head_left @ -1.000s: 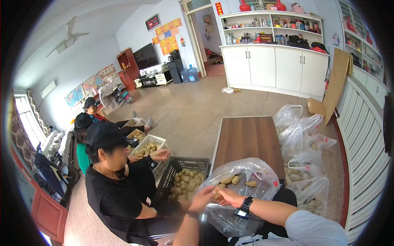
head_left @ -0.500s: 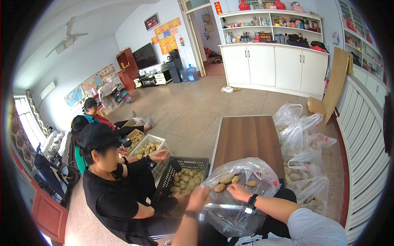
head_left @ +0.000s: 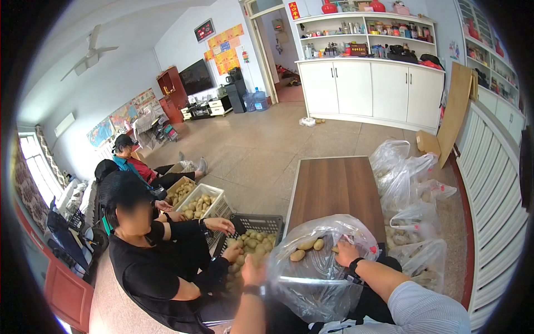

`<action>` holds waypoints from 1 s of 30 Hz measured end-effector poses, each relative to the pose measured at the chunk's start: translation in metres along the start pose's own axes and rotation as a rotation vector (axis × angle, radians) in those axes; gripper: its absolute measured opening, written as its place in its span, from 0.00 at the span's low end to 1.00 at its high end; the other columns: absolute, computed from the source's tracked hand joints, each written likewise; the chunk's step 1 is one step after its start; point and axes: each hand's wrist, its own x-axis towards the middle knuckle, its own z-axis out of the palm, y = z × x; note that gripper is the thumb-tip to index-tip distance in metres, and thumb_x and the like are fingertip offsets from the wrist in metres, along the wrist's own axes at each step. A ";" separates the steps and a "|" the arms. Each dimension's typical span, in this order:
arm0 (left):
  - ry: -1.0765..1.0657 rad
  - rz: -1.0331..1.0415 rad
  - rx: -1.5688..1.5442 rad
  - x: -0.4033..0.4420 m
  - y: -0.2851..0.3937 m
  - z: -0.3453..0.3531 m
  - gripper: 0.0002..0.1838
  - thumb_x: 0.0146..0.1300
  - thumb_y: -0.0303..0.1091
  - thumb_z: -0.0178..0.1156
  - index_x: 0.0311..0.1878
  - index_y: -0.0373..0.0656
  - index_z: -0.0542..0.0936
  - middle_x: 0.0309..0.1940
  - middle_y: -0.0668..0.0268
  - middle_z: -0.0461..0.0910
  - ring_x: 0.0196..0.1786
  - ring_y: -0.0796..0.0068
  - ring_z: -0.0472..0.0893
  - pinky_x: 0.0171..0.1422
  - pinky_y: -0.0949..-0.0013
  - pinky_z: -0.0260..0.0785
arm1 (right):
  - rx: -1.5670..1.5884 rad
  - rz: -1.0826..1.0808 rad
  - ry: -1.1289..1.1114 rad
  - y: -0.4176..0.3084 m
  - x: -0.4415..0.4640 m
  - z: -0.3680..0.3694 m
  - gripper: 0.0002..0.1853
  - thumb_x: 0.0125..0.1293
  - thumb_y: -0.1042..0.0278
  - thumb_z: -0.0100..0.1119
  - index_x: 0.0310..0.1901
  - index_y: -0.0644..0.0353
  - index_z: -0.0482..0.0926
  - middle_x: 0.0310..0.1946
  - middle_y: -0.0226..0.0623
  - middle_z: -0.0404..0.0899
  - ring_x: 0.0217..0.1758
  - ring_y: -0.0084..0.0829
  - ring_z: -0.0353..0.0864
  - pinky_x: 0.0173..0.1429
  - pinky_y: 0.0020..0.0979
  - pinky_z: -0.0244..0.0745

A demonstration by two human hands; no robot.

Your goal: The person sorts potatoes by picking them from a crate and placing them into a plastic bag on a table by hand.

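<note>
A clear plastic bag (head_left: pixel 320 273) lies over the near end of the brown table (head_left: pixel 336 189), with several potatoes (head_left: pixel 297 255) in it. My right hand (head_left: pixel 347 253) reaches onto the bag's right part, its fingers closed round a potato that is mostly hidden. Blurred by motion, my left hand (head_left: pixel 254 271) is raised between the bag and the black crate (head_left: pixel 275 224); what it holds, if anything, cannot be made out. The crate is filled with potatoes (head_left: pixel 256 243).
Beside the crate a person in black (head_left: pixel 153 267) reaches into it. Two more people (head_left: pixel 130 161) sit beyond, near a white crate (head_left: pixel 222 207) of potatoes. Filled plastic bags (head_left: pixel 411 220) line the floor right of the table. A white railing (head_left: pixel 492 211) stands at the far right.
My hands have parted. My right hand has moved right to the potato at the bag's right side, and my left hand has moved left. The neighbouring person's hand now reaches over the black crate.
</note>
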 end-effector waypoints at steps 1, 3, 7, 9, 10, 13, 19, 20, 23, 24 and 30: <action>0.074 -0.250 -0.324 -0.012 0.029 0.003 0.20 0.68 0.48 0.57 0.47 0.37 0.77 0.41 0.62 0.79 0.38 0.66 0.80 0.37 0.62 0.75 | 0.001 0.000 0.000 0.001 -0.001 0.001 0.27 0.57 0.59 0.64 0.59 0.54 0.73 0.62 0.52 0.68 0.63 0.57 0.69 0.67 0.50 0.66; 0.095 -0.308 -0.444 -0.008 0.025 -0.003 0.19 0.67 0.46 0.58 0.46 0.37 0.77 0.41 0.61 0.79 0.39 0.66 0.80 0.37 0.61 0.76 | -0.008 -0.079 0.038 0.003 -0.008 0.006 0.25 0.57 0.61 0.63 0.58 0.53 0.75 0.61 0.50 0.71 0.63 0.57 0.69 0.65 0.50 0.68; 0.149 -0.410 -0.536 0.011 0.001 -0.013 0.14 0.66 0.39 0.60 0.45 0.37 0.78 0.39 0.60 0.79 0.39 0.66 0.80 0.39 0.63 0.77 | -0.014 -0.209 0.023 0.016 -0.004 0.034 0.21 0.60 0.65 0.58 0.57 0.51 0.76 0.56 0.50 0.75 0.62 0.54 0.71 0.62 0.50 0.69; 0.194 -0.427 -0.572 0.012 -0.004 -0.012 0.13 0.65 0.38 0.60 0.44 0.36 0.78 0.37 0.60 0.79 0.37 0.66 0.80 0.38 0.63 0.77 | -0.052 -0.250 0.140 0.015 -0.008 0.041 0.18 0.63 0.69 0.52 0.55 0.50 0.77 0.48 0.49 0.78 0.57 0.51 0.76 0.57 0.49 0.73; 0.240 -0.443 -0.607 0.011 -0.003 -0.012 0.12 0.65 0.37 0.61 0.42 0.36 0.78 0.36 0.60 0.79 0.36 0.66 0.80 0.37 0.63 0.77 | -0.053 -0.250 0.139 0.013 -0.010 0.041 0.18 0.63 0.69 0.52 0.55 0.50 0.77 0.48 0.49 0.78 0.57 0.51 0.76 0.57 0.49 0.73; 0.192 -0.446 -0.490 0.019 -0.013 -0.018 0.10 0.63 0.34 0.60 0.40 0.37 0.78 0.36 0.60 0.79 0.35 0.65 0.80 0.36 0.62 0.78 | -0.139 -0.300 0.146 0.006 -0.017 0.038 0.15 0.64 0.69 0.50 0.51 0.51 0.77 0.43 0.49 0.79 0.49 0.49 0.81 0.50 0.49 0.76; 0.147 -0.504 -0.343 0.014 -0.004 -0.020 0.11 0.61 0.33 0.57 0.42 0.35 0.79 0.36 0.59 0.80 0.30 0.65 0.82 0.30 0.62 0.78 | -0.237 -0.359 0.070 -0.003 -0.028 0.038 0.13 0.63 0.68 0.51 0.48 0.52 0.77 0.41 0.51 0.78 0.42 0.50 0.83 0.44 0.50 0.77; 0.159 -0.504 -0.320 0.013 -0.002 -0.019 0.11 0.61 0.33 0.57 0.42 0.35 0.79 0.36 0.59 0.80 0.30 0.65 0.82 0.30 0.63 0.78 | -0.229 -0.343 0.045 -0.003 -0.028 0.040 0.13 0.62 0.68 0.52 0.49 0.52 0.77 0.41 0.51 0.78 0.43 0.51 0.83 0.45 0.50 0.77; 0.194 -0.505 -0.251 0.012 0.000 -0.020 0.12 0.61 0.33 0.57 0.43 0.34 0.79 0.35 0.57 0.81 0.29 0.64 0.82 0.28 0.64 0.77 | -0.162 -0.301 -0.034 -0.011 -0.040 0.024 0.13 0.64 0.68 0.50 0.49 0.54 0.77 0.44 0.53 0.78 0.47 0.52 0.82 0.48 0.50 0.76; 0.207 -0.493 -0.200 0.015 -0.008 -0.021 0.14 0.61 0.34 0.57 0.44 0.33 0.78 0.36 0.57 0.81 0.29 0.65 0.83 0.27 0.64 0.77 | -0.103 -0.274 -0.092 -0.014 -0.044 0.018 0.13 0.66 0.68 0.47 0.49 0.55 0.77 0.47 0.55 0.78 0.51 0.53 0.81 0.51 0.50 0.75; 0.138 -0.437 0.275 0.028 -0.024 -0.031 0.20 0.58 0.37 0.59 0.46 0.28 0.78 0.39 0.57 0.81 0.32 0.68 0.83 0.30 0.65 0.75 | 0.077 -0.172 -0.112 -0.009 -0.044 0.028 0.18 0.61 0.62 0.57 0.53 0.56 0.76 0.48 0.55 0.78 0.52 0.55 0.80 0.56 0.49 0.74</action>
